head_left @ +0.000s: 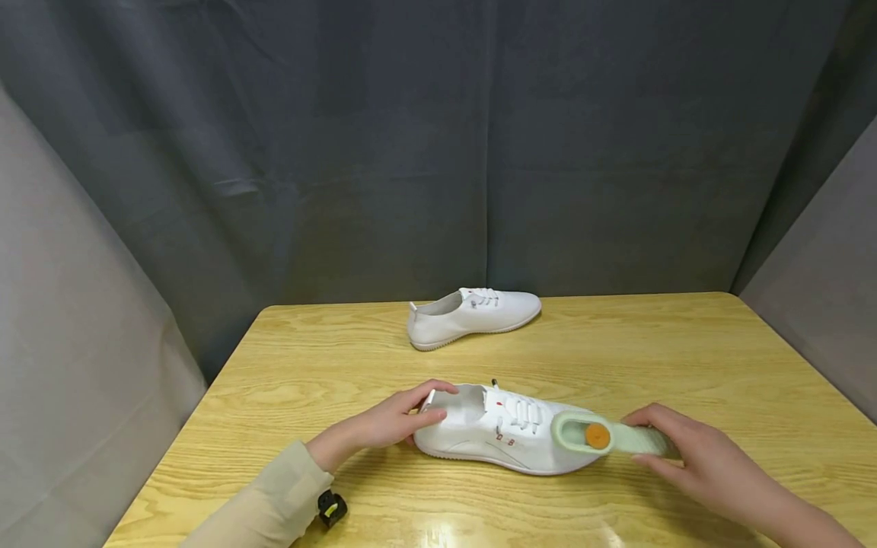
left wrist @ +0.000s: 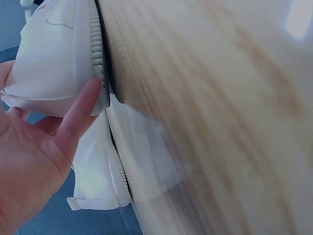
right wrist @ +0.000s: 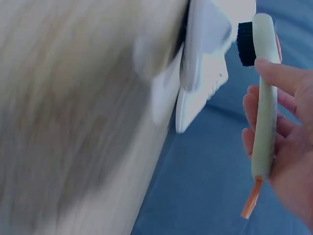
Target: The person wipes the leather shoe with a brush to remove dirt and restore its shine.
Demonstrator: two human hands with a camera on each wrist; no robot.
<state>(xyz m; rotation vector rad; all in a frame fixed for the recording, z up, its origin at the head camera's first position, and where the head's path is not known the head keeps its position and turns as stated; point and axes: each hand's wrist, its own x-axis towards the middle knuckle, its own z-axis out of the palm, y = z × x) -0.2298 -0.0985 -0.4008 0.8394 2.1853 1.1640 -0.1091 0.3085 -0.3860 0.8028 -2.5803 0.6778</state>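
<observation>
A white lace-up shoe [head_left: 466,441] lies on the table with its toe to the right. My left hand [head_left: 393,418] grips it at the heel, thumb and fingers about the opening; in the left wrist view, fingers [left wrist: 80,115] press against the heel and sole edge. My right hand [head_left: 709,464] holds a pale green shoe brush [head_left: 626,438] by its handle. The brush has an orange round button on top, and in the right wrist view its dark bristles [right wrist: 246,44] and an orange strap show. Its head is over the shoe's toe; whether the bristles touch cannot be told.
The matching white shoe [head_left: 473,316] stands near the back edge of the wooden table [head_left: 329,358], toe to the right. A small black device [head_left: 332,508] is beside the left sleeve. Dark cloth [head_left: 384,152] hangs behind the table, with pale panels at both sides.
</observation>
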